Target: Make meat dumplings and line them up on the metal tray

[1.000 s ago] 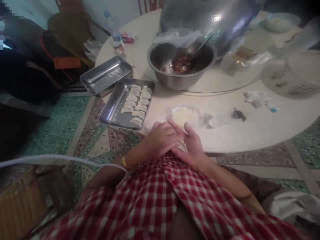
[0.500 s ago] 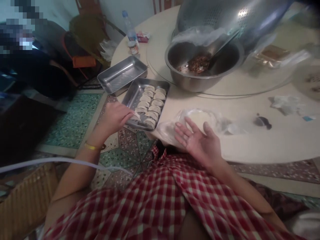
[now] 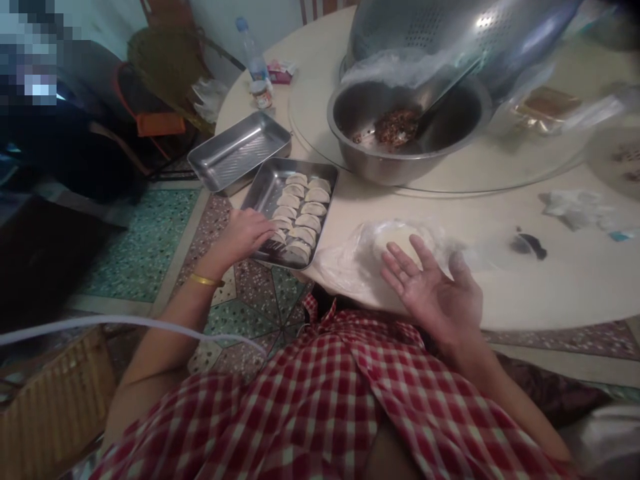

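Observation:
At the near left corner of a metal tray (image 3: 257, 190), my left hand (image 3: 244, 233) reaches over the rim, fingers closed on a dumpling (image 3: 279, 236) at the end of the left row. Two rows of pale folded dumplings (image 3: 311, 209) lie in this tray. My right hand (image 3: 434, 288) is open, palm up and fingers spread, holding nothing. It hovers by the table edge, partly in front of round pale dough wrappers (image 3: 393, 239) in a clear plastic bag (image 3: 350, 257).
A second metal tray (image 3: 235, 152) stands behind the first. A steel bowl (image 3: 390, 167) with dark filling (image 3: 397, 127) and a utensil sits on the glass turntable, a large colander (image 3: 430, 33) behind it. A bottle (image 3: 254, 60) and jar (image 3: 261, 95) stand at the back left.
My left hand has moved right and lowered the dumpling to the tray's end of the left row. My right hand has shifted right, away from the wrappers, still open.

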### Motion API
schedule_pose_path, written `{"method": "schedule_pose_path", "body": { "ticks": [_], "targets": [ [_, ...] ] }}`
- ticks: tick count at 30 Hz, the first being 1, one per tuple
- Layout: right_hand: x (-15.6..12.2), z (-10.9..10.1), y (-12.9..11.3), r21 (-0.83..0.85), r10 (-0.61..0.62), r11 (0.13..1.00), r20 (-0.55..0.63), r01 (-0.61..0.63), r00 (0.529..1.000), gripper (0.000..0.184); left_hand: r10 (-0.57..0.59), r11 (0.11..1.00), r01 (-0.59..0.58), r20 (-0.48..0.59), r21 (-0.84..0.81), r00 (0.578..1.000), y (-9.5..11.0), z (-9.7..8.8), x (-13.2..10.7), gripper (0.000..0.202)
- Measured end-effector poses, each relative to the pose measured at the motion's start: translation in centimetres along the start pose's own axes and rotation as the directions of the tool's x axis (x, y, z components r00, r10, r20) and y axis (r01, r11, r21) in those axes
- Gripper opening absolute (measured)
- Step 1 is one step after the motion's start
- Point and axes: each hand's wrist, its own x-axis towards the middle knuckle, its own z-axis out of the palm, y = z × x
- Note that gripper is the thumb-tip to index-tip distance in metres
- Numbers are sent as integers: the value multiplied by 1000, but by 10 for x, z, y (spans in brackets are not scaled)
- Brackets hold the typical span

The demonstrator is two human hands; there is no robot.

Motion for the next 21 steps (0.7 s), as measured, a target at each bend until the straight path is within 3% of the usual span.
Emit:
{"method": "schedule_pose_path", "body": {
  "ticks": [11, 16, 19, 21],
  "targets": [
    [-10, -38, -27, -96, -232, 971, -131, 220, 964, 47, -39, 999, 41, -57, 34, 998, -2, -7, -1, 28],
    [-13, -45, -32, -79, -271, 962, -171, 261, 947, 46, -99, 991, 113, -170, 70, 980, -4, -29, -6, 31],
    [-13, -52, -32, -107, -324, 945, -159, 310, 933, 43, -117, 987, 136, -212, 80, 970, 11, -47, -11, 32],
    [-10, -60, -29, -205, -448, 886, -138, 417, 884, 36, -123, 989, 141, -315, 34, 941, 36, -54, -10, 28]
  ]
}}
